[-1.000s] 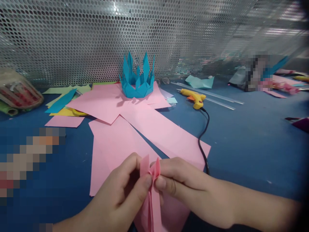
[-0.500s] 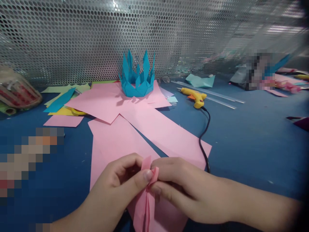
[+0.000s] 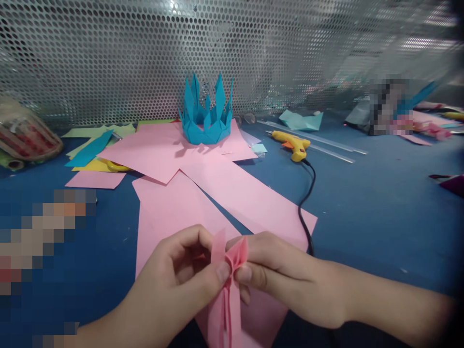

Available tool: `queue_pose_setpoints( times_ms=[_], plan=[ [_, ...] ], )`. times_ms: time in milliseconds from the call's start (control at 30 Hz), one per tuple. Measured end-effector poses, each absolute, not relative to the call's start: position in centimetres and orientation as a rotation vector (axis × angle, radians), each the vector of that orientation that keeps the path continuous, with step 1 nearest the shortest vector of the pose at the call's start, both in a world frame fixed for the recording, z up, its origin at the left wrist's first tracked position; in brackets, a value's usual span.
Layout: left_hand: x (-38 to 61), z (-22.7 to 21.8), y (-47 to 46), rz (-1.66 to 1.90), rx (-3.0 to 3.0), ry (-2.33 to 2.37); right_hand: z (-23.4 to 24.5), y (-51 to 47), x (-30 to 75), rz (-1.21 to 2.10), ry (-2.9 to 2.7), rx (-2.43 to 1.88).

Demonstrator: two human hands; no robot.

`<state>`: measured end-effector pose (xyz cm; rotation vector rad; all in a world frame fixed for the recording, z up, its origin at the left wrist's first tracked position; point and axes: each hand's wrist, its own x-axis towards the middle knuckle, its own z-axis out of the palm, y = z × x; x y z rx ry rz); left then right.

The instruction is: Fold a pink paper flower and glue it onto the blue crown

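A folded strip of pink paper [image 3: 232, 304] is pinched between both hands at the bottom middle. My left hand [image 3: 184, 280] grips its left side, thumb on the front layer. From the other side my right hand [image 3: 290, 275] pinches the fold, its thumb by the small opened pocket near the upper end. The lower part of the strip hangs down past the frame's edge. Under the hands lie large pink sheets [image 3: 170, 212]. Beyond them a blue folded-paper crown [image 3: 207, 130] stands upright on more pink paper.
A yellow glue gun [image 3: 293, 144] lies right of the crown, its black cord running toward me. Clear sticks [image 3: 333, 152] and a pale teal paper [image 3: 300, 121] are behind it. Left are paper scraps [image 3: 94, 180] and a jar [image 3: 29, 130]. A perforated metal panel [image 3: 145, 58] stands behind.
The flap at the strip's upper end has opened into a pointed pocket. My right thumb has moved up beside it, and the strip has shifted slightly right.
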<state>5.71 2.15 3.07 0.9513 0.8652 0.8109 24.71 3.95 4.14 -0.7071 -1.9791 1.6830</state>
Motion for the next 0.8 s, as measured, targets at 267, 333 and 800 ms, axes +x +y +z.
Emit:
queue_pose_setpoints(
  times_ms=[267, 333, 800],
  plan=[
    [5.7, 2.2, 2.2, 0.769, 0.913, 0.862, 3.6, 4.4, 24.9, 1.400, -2.229, -0.552],
    [5.8, 2.5, 2.3, 0.726, 0.905, 0.881, 3.7, 4.5, 25.0, 1.248, -2.331, -0.516],
    [5.8, 3.5, 2.5, 0.706, 1.128, 0.986, 3.9, 4.3, 25.2, 1.093, -2.308, -0.665]
  ],
)
